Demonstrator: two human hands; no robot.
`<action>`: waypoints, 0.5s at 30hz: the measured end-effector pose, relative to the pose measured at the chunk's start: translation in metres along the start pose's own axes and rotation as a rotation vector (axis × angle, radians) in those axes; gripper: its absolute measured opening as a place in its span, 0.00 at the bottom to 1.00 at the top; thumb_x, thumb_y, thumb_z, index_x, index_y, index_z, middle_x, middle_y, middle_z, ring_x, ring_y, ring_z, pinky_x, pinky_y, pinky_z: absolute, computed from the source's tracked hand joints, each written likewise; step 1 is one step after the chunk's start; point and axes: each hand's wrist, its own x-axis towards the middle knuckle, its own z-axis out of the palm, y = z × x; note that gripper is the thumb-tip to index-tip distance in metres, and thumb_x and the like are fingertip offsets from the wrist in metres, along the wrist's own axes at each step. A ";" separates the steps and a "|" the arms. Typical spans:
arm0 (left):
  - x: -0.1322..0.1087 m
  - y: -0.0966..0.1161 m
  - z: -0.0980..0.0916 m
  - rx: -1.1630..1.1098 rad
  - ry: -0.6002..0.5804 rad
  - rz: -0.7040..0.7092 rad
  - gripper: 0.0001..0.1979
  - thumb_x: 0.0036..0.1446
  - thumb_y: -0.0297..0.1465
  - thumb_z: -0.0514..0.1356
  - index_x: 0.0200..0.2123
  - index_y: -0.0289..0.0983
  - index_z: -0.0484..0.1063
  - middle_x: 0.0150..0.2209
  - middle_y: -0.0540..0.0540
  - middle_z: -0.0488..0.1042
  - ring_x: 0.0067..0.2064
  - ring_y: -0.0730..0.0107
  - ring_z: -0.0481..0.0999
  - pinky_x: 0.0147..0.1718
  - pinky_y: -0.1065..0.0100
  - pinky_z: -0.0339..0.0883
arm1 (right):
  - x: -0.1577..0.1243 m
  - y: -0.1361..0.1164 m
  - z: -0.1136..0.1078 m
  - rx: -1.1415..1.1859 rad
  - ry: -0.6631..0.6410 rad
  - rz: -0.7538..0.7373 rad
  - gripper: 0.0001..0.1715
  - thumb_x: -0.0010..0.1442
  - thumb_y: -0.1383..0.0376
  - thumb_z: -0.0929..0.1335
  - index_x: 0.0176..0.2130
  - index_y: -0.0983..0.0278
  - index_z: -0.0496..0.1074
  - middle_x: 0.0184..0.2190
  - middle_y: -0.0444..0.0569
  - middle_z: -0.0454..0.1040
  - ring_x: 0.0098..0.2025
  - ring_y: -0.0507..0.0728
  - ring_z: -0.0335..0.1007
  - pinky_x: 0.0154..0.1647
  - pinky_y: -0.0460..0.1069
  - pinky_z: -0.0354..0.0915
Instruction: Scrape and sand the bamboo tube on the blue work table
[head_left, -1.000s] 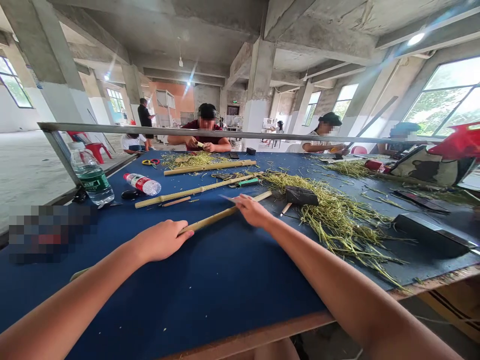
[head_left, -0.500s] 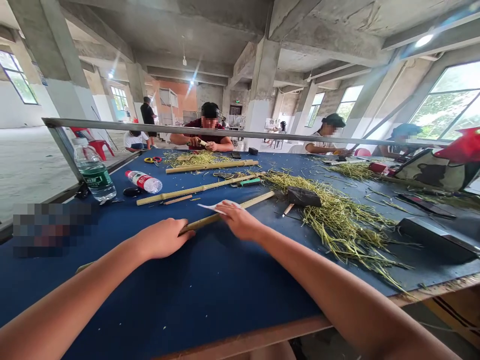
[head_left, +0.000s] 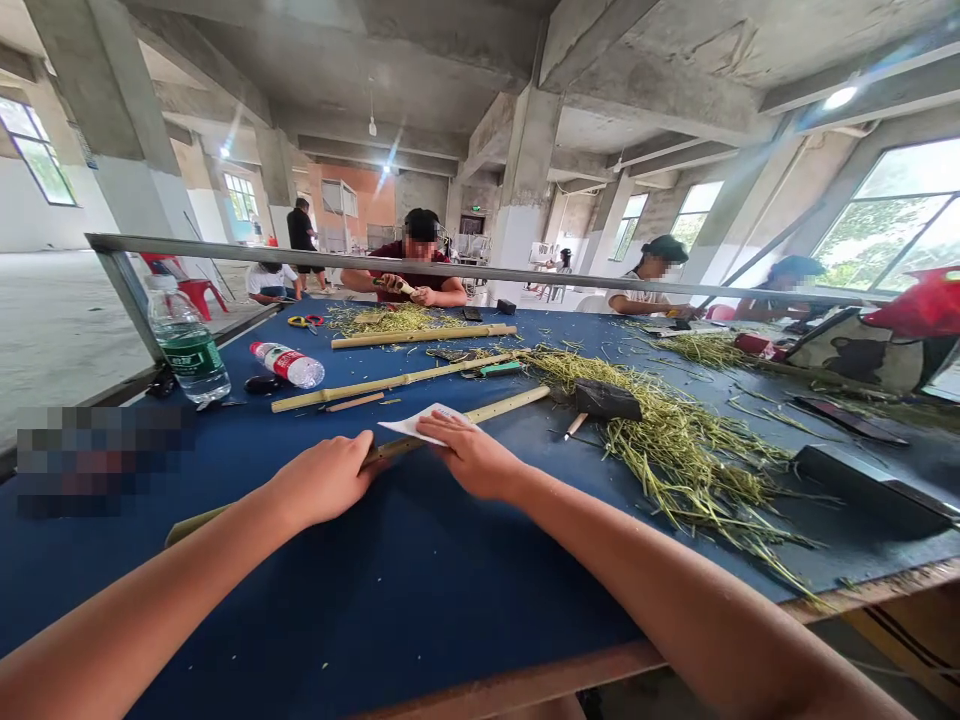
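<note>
My left hand (head_left: 328, 479) is closed round a bamboo tube (head_left: 510, 404) lying slantwise over the table, its near end showing past my left forearm. Small dark holes show along the tube between my hands. My right hand (head_left: 474, 455) presses a white sheet (head_left: 414, 423), paper or thin cloth, over the top of the tube, fingers bent across it. Beyond my hands lie a second bamboo length (head_left: 390, 382) and a thin brown stick (head_left: 355, 402). A dark block (head_left: 607, 399) rests by the tube's far end.
Green-yellow shavings (head_left: 675, 450) cover the table's right side. A large bottle (head_left: 190, 345) and a red-labelled bottle (head_left: 287, 364) are at left. A metal bar (head_left: 480, 270) crosses the table's far side. A dark box (head_left: 874, 485) sits at right. A co-worker (head_left: 420, 262) works opposite.
My right hand has slid a little left and nearer along the bamboo tube. The white sheet has moved with it and shows more of its face. My left hand keeps its hold.
</note>
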 end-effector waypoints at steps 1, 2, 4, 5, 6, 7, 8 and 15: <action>-0.001 0.001 -0.001 -0.004 -0.003 -0.009 0.16 0.69 0.43 0.46 0.41 0.40 0.67 0.39 0.36 0.81 0.39 0.51 0.81 0.31 0.62 0.62 | 0.000 0.009 -0.004 -0.014 0.022 0.045 0.28 0.72 0.65 0.58 0.67 0.62 0.66 0.68 0.50 0.66 0.73 0.59 0.51 0.75 0.58 0.46; -0.001 0.003 -0.001 -0.007 -0.006 -0.016 0.16 0.69 0.44 0.45 0.41 0.41 0.67 0.39 0.37 0.81 0.39 0.51 0.81 0.31 0.62 0.62 | -0.001 0.022 -0.010 -0.039 0.052 0.117 0.27 0.73 0.64 0.58 0.66 0.62 0.68 0.66 0.52 0.67 0.73 0.59 0.52 0.75 0.58 0.47; -0.002 0.006 -0.002 -0.015 -0.009 -0.023 0.17 0.69 0.44 0.45 0.40 0.41 0.67 0.37 0.38 0.81 0.37 0.52 0.81 0.31 0.62 0.61 | -0.005 0.048 -0.024 -0.095 0.106 0.290 0.26 0.73 0.65 0.57 0.64 0.63 0.70 0.64 0.53 0.70 0.72 0.61 0.54 0.74 0.60 0.49; -0.002 0.006 -0.002 -0.023 -0.005 -0.023 0.17 0.69 0.44 0.45 0.40 0.41 0.67 0.37 0.38 0.81 0.37 0.52 0.80 0.31 0.62 0.61 | -0.007 0.058 -0.030 -0.119 0.122 0.363 0.26 0.73 0.65 0.57 0.63 0.62 0.70 0.64 0.53 0.70 0.72 0.61 0.54 0.73 0.61 0.50; -0.002 0.007 -0.002 -0.031 0.000 -0.024 0.18 0.69 0.45 0.45 0.40 0.41 0.67 0.37 0.38 0.81 0.37 0.52 0.80 0.31 0.62 0.61 | -0.008 0.063 -0.033 -0.138 0.128 0.413 0.26 0.73 0.65 0.57 0.63 0.63 0.71 0.64 0.54 0.70 0.72 0.62 0.54 0.73 0.61 0.50; -0.002 0.006 -0.001 -0.039 0.002 -0.024 0.18 0.69 0.46 0.45 0.39 0.41 0.67 0.37 0.38 0.81 0.37 0.52 0.80 0.31 0.61 0.61 | -0.009 0.064 -0.034 -0.150 0.126 0.432 0.26 0.72 0.66 0.58 0.63 0.63 0.71 0.64 0.54 0.70 0.72 0.62 0.54 0.73 0.61 0.50; -0.001 0.005 0.001 -0.045 0.002 -0.025 0.19 0.68 0.46 0.45 0.39 0.41 0.68 0.37 0.37 0.81 0.37 0.51 0.80 0.31 0.61 0.61 | -0.008 0.060 -0.032 -0.152 0.116 0.415 0.26 0.72 0.66 0.58 0.64 0.64 0.70 0.65 0.55 0.69 0.72 0.62 0.54 0.73 0.61 0.49; -0.002 0.002 -0.003 -0.044 -0.025 0.027 0.18 0.68 0.43 0.46 0.38 0.41 0.70 0.36 0.38 0.80 0.36 0.52 0.80 0.28 0.62 0.58 | 0.002 0.002 0.003 -0.027 0.018 0.009 0.29 0.70 0.66 0.60 0.68 0.59 0.66 0.67 0.48 0.67 0.73 0.59 0.52 0.75 0.59 0.48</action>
